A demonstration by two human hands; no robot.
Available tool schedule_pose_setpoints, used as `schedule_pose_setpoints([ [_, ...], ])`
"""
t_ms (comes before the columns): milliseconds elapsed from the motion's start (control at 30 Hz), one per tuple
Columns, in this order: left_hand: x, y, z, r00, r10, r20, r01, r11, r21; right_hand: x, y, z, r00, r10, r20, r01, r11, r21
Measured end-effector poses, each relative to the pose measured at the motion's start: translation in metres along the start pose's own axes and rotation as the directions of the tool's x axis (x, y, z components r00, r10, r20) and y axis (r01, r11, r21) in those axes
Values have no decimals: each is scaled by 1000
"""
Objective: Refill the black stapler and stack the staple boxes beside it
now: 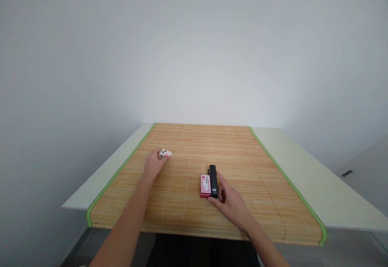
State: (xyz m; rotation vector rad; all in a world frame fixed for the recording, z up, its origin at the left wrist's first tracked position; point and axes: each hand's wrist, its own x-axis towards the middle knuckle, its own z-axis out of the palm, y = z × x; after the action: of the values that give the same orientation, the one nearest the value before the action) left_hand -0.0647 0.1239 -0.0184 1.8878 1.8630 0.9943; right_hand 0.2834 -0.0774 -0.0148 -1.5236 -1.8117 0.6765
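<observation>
My left hand reaches out over the left part of a bamboo mat, and its fingers close on a small white box with red and black marks that rests on the mat. My right hand lies nearer to me in the middle, thumb and fingers around the near end of a black stapler. A red and white staple box lies flat against the stapler's left side.
The mat has green edging and covers most of a pale table pushed into a corner of white walls. Bare table strips run along both sides of the mat. A grey cabinet stands at the right.
</observation>
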Motion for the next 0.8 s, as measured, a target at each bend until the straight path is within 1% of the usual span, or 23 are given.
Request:
schedule_pose_setpoints([
  [100, -3, 1, 7, 995, 80, 57, -72, 989, -127, 0, 0, 0, 1000, 6, -1, -6, 1000, -5],
  [233, -16, 17, 16, 973, 174, 155, -129, 956, -263, 0, -2, -1, 1000, -1, -2, 1, 1000, -4],
  [333, -31, 37, 21, 925, 268, 270, -138, 898, -418, 0, -2, -1, 1000, -3, 7, 3, 1000, -10],
  [433, -48, 58, 28, 874, 326, 359, -113, 856, -504, 0, -2, -1, 1000, 1, 9, -1, 1000, -11],
  [500, -57, 70, 35, 859, 353, 370, -104, 829, -549, 0, -1, -1, 1000, 1, 5, -1, 1000, -8],
  [633, -68, 86, 52, 845, 389, 366, -100, 789, -607, 0, 1, 0, 1000, -2, 2, 2, 1000, -12],
  [700, -71, 92, 59, 852, 374, 366, -76, 780, -621, 0, 3, 1, 1000, -12, 0, 12, 1000, -15],
  [800, -76, 101, 67, 883, 324, 338, -37, 768, -639, 0, 5, 2, 999, -32, -2, 32, 999, -19],
])
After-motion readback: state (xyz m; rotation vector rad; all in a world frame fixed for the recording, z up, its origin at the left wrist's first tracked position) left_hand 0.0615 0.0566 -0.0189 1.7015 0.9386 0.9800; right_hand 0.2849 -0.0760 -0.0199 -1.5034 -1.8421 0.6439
